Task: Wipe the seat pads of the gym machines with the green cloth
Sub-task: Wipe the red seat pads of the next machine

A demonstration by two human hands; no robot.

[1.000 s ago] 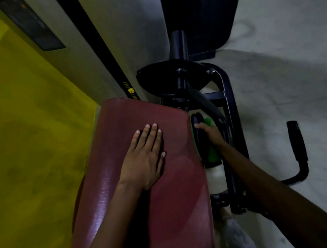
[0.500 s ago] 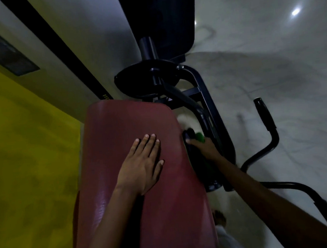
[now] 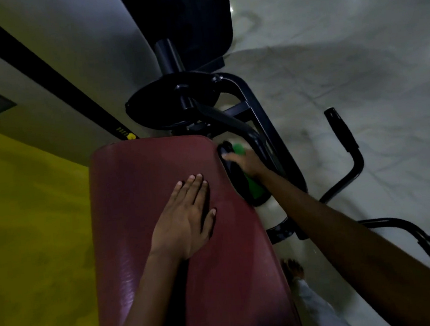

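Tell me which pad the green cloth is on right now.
The small black pad beside the maroon pad's right edge. The right hand presses the green cloth there; the left hand lies flat, bare, on the maroon one.

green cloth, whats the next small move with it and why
Probably slide the green cloth further along the small black pad beside the red seat. The right hand presses it there, while the left hand lies flat on the red seat.
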